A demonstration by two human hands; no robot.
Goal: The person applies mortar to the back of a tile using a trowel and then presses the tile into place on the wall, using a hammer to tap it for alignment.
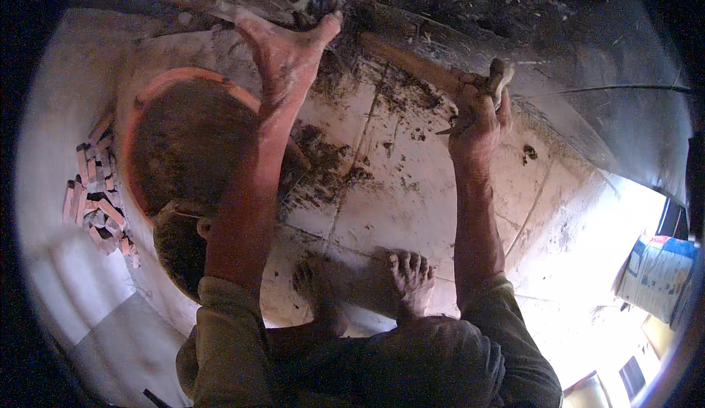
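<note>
My left hand (pixel 286 55) reaches forward at the upper left, thumb stretched out to the right and its other fingers pointing left. It lies at the edge of a dark, rough heap (pixel 440 0); I cannot make out anything in it. My right hand (pixel 481 114) is closed round a brown wooden stick-like tool (pixel 411 63) that slants up and left toward the heap. A small pointed tip shows beside the wrist, and a pale knob sticks up by the fingers. The tool's exact kind is unclear.
Left of my forearm stands a round, orange-rimmed tub (pixel 183 76) with dark contents, and a smaller dark bowl (pixel 180 243) is near it. Broken bricks (pixel 95 195) lie far left. Dark crumbs dot the pale floor (pixel 411 210). Grey sheeting (pixel 617 107) and a white-blue sack (pixel 657 279) are right.
</note>
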